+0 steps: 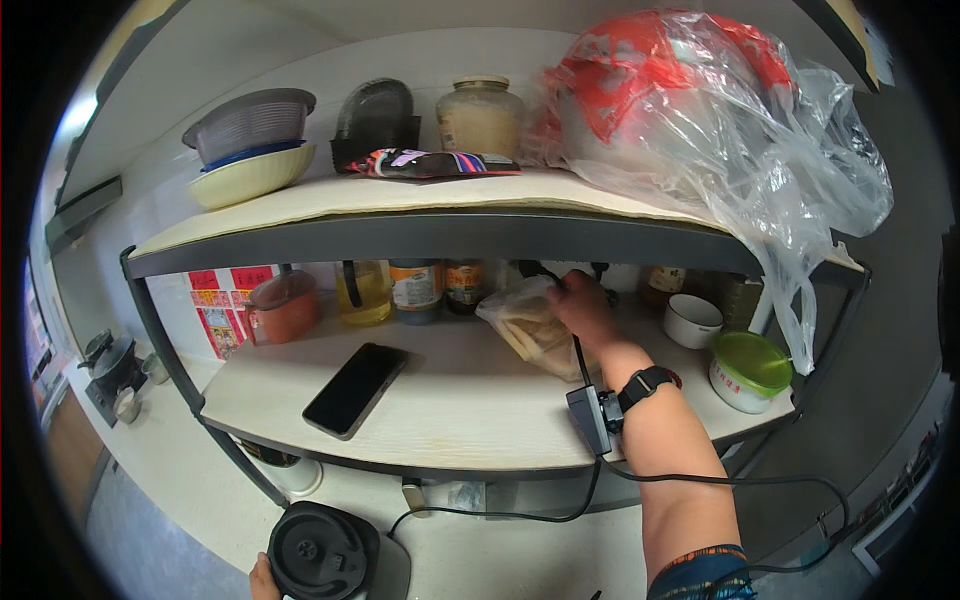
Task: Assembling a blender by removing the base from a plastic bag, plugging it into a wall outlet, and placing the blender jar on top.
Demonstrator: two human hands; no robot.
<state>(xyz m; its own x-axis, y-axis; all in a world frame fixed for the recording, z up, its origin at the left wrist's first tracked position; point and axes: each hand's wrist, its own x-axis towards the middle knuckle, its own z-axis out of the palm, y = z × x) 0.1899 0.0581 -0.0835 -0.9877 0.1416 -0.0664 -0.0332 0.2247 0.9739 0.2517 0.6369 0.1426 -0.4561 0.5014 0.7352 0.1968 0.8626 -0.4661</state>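
My right hand (583,308) reaches onto the middle shelf, its fingers closed on the upper edge of a clear plastic bag (530,330) with pale, flat pieces inside. A black strap with a small device (592,415) sits on my right wrist, and a cable runs from it. At the lower edge, part of my left hand (262,580) grips the left side of a black-lidded appliance (320,550); most of that hand is out of view. A black phone (355,390) lies on the shelf, left of the bag.
Behind the bag stand an oil bottle (362,293), sauce bottles (416,290) and a red lidded container (283,305). A white bowl (692,321) and a green-lidded tub (748,370) stand right. On the upper shelf are bowls (250,175), a jar (480,115) and a large plastic bag (690,120).
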